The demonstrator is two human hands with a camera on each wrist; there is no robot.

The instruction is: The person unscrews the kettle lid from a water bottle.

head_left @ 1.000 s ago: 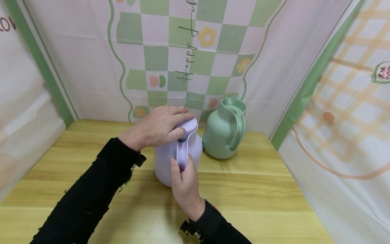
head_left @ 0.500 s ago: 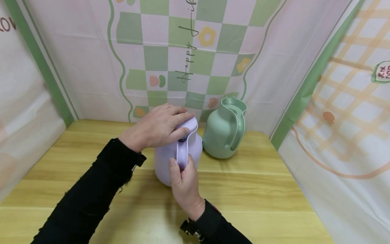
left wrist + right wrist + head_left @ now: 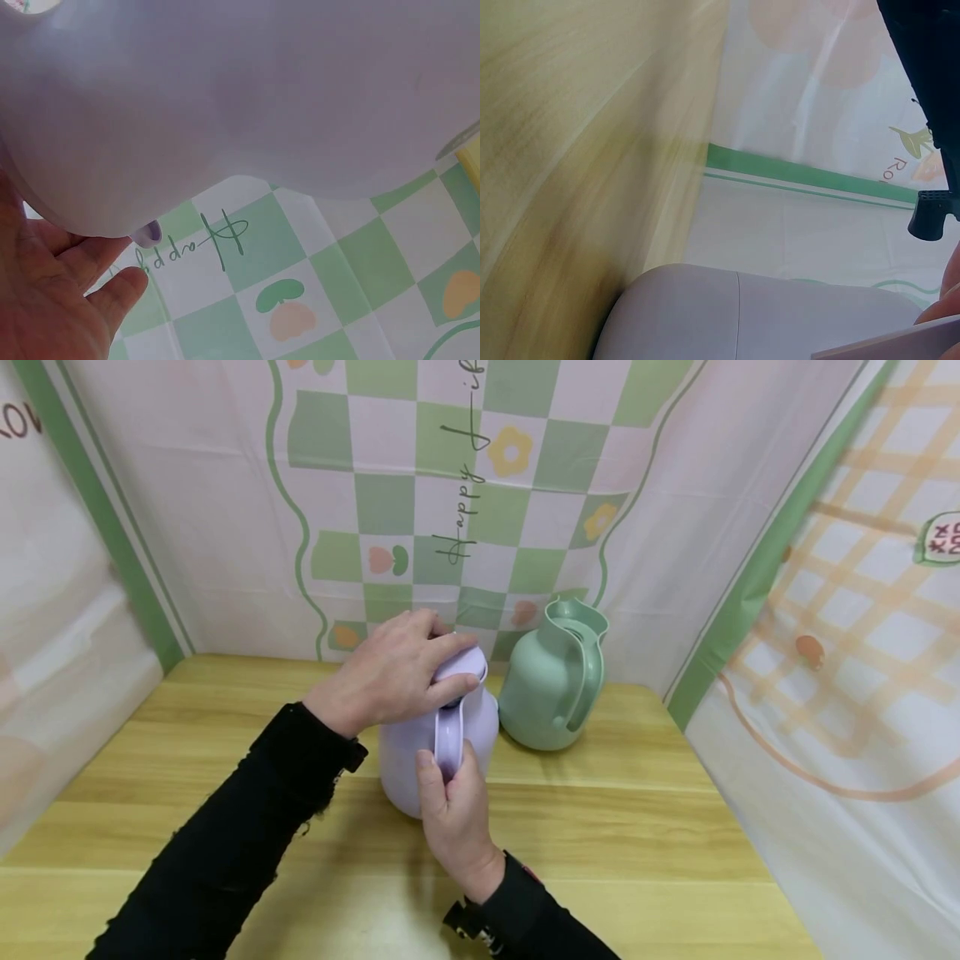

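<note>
A lilac thermos jug (image 3: 401,768) stands upright on the wooden table, its handle (image 3: 449,735) facing me. My left hand (image 3: 393,672) grips its round lid (image 3: 459,663) from above, thumb on the near side and fingers across the top and far side. My right hand (image 3: 459,822) holds the handle, thumb on its left and fingers round the right. In the left wrist view the jug's body (image 3: 225,97) fills the upper part, with the left hand (image 3: 52,300) at its top end. The right wrist view shows the jug's lower side (image 3: 682,322) and a little of the right fingers (image 3: 949,304).
A green thermos jug (image 3: 534,693) stands close behind the lilac one on the right, handle turned towards me. Patterned cloth (image 3: 217,527) hangs behind and at both sides of the wooden table (image 3: 600,860).
My left hand has shifted slightly to the right on the lid, its thumb sliding right along the near side. The right hand and both jugs stay in place.
</note>
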